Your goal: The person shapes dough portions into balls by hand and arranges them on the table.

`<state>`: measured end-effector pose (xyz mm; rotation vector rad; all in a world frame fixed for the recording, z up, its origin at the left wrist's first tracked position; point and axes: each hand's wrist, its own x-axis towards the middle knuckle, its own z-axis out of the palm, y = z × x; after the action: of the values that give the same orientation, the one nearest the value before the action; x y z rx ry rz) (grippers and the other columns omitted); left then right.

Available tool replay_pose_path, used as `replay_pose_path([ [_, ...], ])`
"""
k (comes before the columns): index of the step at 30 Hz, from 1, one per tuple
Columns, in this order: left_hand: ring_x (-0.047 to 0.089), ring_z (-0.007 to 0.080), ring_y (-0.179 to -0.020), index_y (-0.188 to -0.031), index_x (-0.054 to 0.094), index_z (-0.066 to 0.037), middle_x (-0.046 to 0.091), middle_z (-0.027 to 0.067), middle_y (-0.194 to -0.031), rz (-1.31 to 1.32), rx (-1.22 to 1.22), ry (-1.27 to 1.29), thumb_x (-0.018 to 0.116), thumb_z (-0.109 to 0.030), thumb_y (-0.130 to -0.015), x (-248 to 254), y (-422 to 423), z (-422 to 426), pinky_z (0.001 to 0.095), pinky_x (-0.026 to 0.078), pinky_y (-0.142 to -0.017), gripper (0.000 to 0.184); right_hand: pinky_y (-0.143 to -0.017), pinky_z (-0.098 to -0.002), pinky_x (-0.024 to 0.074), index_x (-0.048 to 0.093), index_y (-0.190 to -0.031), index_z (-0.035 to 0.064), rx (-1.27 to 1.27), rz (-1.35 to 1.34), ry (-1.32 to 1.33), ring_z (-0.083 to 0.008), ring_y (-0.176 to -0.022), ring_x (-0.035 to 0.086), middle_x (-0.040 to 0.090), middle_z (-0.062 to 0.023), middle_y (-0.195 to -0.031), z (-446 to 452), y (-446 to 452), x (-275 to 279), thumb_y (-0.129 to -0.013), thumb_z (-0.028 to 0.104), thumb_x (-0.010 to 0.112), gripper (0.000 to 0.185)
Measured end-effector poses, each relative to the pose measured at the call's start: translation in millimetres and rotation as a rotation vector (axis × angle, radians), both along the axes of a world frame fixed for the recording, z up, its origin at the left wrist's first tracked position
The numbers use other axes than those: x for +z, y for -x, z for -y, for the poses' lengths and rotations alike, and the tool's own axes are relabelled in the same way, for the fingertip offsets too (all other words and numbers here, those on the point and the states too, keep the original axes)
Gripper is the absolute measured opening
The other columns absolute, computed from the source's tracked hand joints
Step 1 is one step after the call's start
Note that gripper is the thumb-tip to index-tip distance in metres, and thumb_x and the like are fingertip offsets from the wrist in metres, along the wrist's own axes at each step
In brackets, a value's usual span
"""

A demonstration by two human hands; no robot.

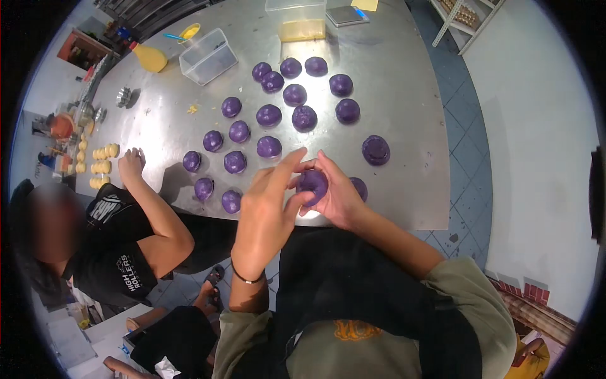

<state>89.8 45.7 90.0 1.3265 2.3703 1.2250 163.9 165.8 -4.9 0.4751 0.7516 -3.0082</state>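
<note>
A purple dough ball [312, 187] with a hollow in its face is held between my two hands, close to the table's near edge. My right hand [341, 196] cups it from the right and beneath. From the left, my left hand [266, 194] curls its thumb and fingers around the near side. Several more purple dough balls [269, 115] are spread over the steel table beyond my hands. One flattened purple dough ball [375, 150] lies to the right, and another [358, 189] is partly hidden behind my right wrist.
The steel table [413, 189] bears a clear plastic container [208, 58], a yellow bottle [149, 58], a scale [347, 16] and a metal mould [124, 96]. A co-worker's hand [131, 165] rests near rows of pale yellow pieces [101, 167] at left.
</note>
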Motion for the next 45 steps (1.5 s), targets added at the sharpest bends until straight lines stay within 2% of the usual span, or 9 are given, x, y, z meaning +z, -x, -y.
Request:
replay_pose_path([
  [6, 0.066, 0.0259, -0.076, -0.114, 0.055, -0.007, 0.066, 0.017, -0.09, 0.083, 0.022, 0.05, 0.071, -0.002, -0.075, -19.0, 3.0, -7.2, 0.0353, 0.049, -0.059, 0.042, -0.05, -0.0343, 0.0517, 0.05, -0.109, 0.0064, -0.03, 0.105, -0.02, -0.0215, -0.075, 0.064, 0.061, -0.0126, -0.092, 2.8, -3.6, 14.9, -0.099, 0.049, 0.029, 0.049],
  [11, 0.059, 0.0292, -0.112, -0.14, 0.028, 0.001, 0.062, 0.0217, -0.114, 0.024, -0.064, -0.209, 0.064, -0.031, -0.088, -13.4, 3.3, -5.0, 0.0353, 0.045, -0.089, 0.071, -0.032, -0.0284, 0.0376, 0.051, -0.1, 0.0065, 0.02, 0.158, -0.129, -0.0215, -0.049, 0.057, 0.062, -0.012, -0.077, -11.3, -2.7, 8.4, -0.097, 0.053, 0.029, 0.052],
  [12, 0.047, 0.0346, -0.126, -0.145, 0.014, 0.003, 0.058, 0.024, -0.123, 0.151, -0.049, -0.254, 0.047, -0.057, -0.09, -14.6, 0.8, -5.5, 0.0397, 0.033, -0.103, 0.088, -0.029, -0.0263, 0.0319, 0.051, -0.096, 0.0065, 0.04, 0.159, -0.103, -0.0206, -0.041, 0.053, 0.062, -0.0113, -0.074, -14.4, -2.4, 6.7, -0.096, 0.056, 0.029, 0.054],
  [19, 0.038, 0.0346, -0.133, -0.148, 0.012, -0.002, 0.054, 0.0191, -0.131, 0.48, -0.243, -0.126, 0.008, -0.077, -0.083, -44.5, -0.3, -5.0, 0.05, 0.016, -0.111, 0.099, -0.028, -0.0276, 0.0321, 0.054, -0.089, 0.0068, 0.053, 0.082, 0.044, -0.0204, -0.039, 0.052, 0.059, -0.0119, -0.067, -23.6, -3.2, -7.2, -0.095, 0.058, 0.03, 0.057],
  [25, 0.039, 0.0325, -0.133, -0.149, 0.01, -0.006, 0.054, 0.0116, -0.133, 0.183, -0.233, 0.11, 0.002, -0.076, -0.083, -48.3, -3.0, -2.2, 0.0567, 0.001, -0.111, 0.097, -0.037, -0.0296, 0.0419, 0.054, -0.098, 0.0079, 0.12, 0.183, -0.045, -0.0219, -0.05, 0.058, 0.06, -0.0108, -0.073, -33.8, 12.9, -8.5, -0.094, 0.059, 0.032, 0.056],
  [29, 0.027, 0.0342, -0.139, -0.15, 0.008, -0.005, 0.02, 0.0179, -0.153, 0.343, -0.092, -0.205, 0.011, -0.076, -0.084, -69.6, 16.9, 11.8, 0.0459, 0.015, -0.114, 0.096, -0.051, -0.0338, 0.0496, 0.052, -0.103, 0.0054, 0.162, 0.239, -0.375, -0.0256, -0.065, 0.061, 0.06, -0.0127, -0.08, -40.0, 37.1, -28.3, -0.092, 0.045, 0.049, 0.041],
  [31, 0.028, 0.0318, -0.138, -0.149, 0.01, -0.001, 0.021, 0.0196, -0.152, 0.184, 0.152, -0.366, 0.011, -0.067, -0.091, -71.0, 24.7, 22.2, 0.0411, 0.016, -0.113, 0.088, -0.068, -0.0379, 0.0521, 0.05, -0.101, 0.001, 0.082, -0.084, -1.676, -0.0287, -0.085, 0.06, 0.057, -0.0174, -0.092, -44.5, 49.1, -37.3, -0.084, 0.024, 0.061, 0.031],
  [35, 0.025, 0.0329, -0.139, -0.148, 0.015, -0.004, 0.022, 0.0163, -0.152, 0.306, 0.31, -0.313, 0.036, -0.053, -0.096, -85.2, 16.0, 40.5, 0.0486, 0.021, -0.11, 0.074, -0.085, -0.0478, 0.0491, 0.048, -0.117, -0.0029, 0.264, -0.093, -2.234, -0.0458, -0.106, 0.05, 0.046, -0.0229, -0.114, -34.2, 75.3, -53.4, -0.077, 0.016, 0.066, 0.048],
  [45, 0.049, 0.0267, -0.12, -0.131, 0.046, 0.0, 0.048, 0.0147, -0.134, 0.372, 0.258, -0.249, 0.053, -0.023, -0.094, -118.2, -4.5, 14.8, 0.039, 0.04, -0.098, 0.044, -0.096, -0.045, 0.0416, 0.047, -0.131, 0.0026, -0.198, 0.052, -2.011, -0.0414, -0.112, 0.048, 0.047, -0.0209, -0.127, -51.9, -4.9, -23.5, -0.079, 0.021, 0.066, 0.058],
])
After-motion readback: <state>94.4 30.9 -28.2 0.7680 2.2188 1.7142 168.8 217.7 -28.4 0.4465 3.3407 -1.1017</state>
